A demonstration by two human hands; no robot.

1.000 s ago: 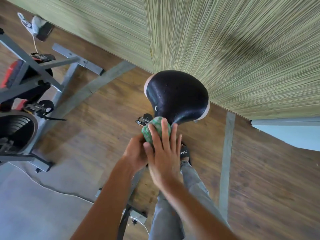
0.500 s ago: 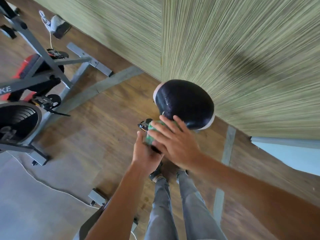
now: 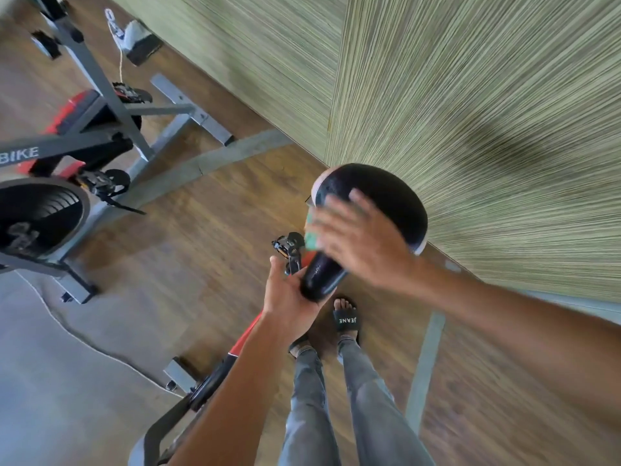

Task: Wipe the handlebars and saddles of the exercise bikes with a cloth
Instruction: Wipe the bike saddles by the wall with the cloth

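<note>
My right hand (image 3: 363,240) presses the green cloth (image 3: 314,230) flat against the black saddle (image 3: 379,203), fingers spread and motion-blurred, cloth on the saddle's 9 o'clock flank. My left hand (image 3: 289,290) grips the saddle nose at 6 o'clock. Second bike (image 3: 67,156) stands at 9 o'clock on the wood floor (image 3: 201,237).

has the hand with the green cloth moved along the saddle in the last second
Yes. The right hand with the cloth has slid from the saddle nose up onto its wide rear; the left hand now holds the nose.
</note>
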